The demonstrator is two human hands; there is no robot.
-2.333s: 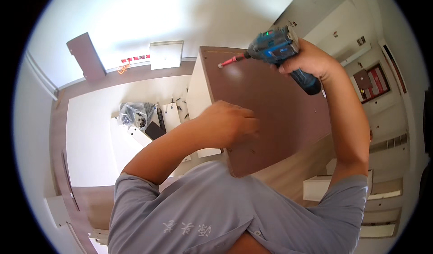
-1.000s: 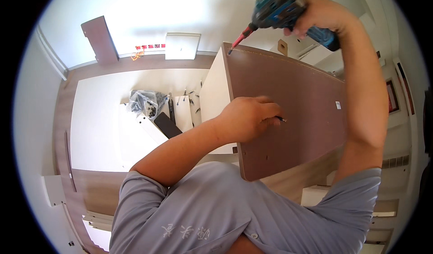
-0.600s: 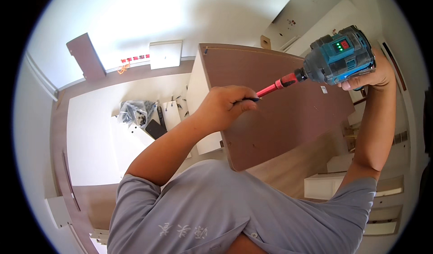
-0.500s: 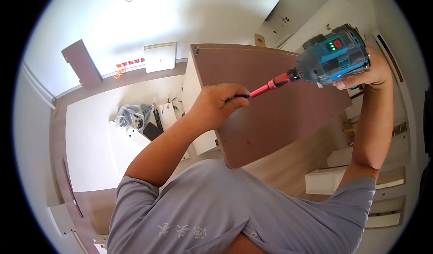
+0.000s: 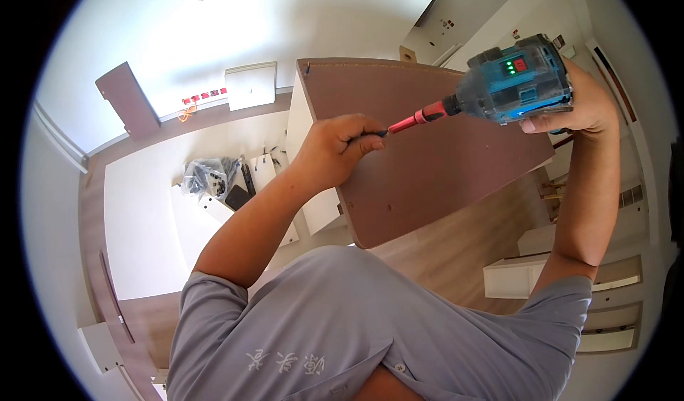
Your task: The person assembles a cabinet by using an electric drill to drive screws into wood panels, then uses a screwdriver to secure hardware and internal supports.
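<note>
A: Just changed?
B: Pulled back from the far-left corner of the brown panel [image 5: 434, 166] to the left hand [image 5: 335, 148]: the power driver [image 5: 516, 80]. Now at its red bit [image 5: 417, 119], a small dark piece [image 5: 378, 133]; probably being fitted onto the tip. Left at that corner: a dark peg [image 5: 307, 68].

A: And the grip?
B: On the left, closed in a pinch on the small dark piece, above the panel. In the right hand [image 5: 588, 102], closed around the power driver, mostly hidden behind it.

A: Counted?
B: One driver, one panel, one pinched piece, one corner peg, two dark marks [image 5: 390, 207] near the panel's close end. Further left, one clear bag [image 5: 203, 176]; contents too jumbled to count.
</note>
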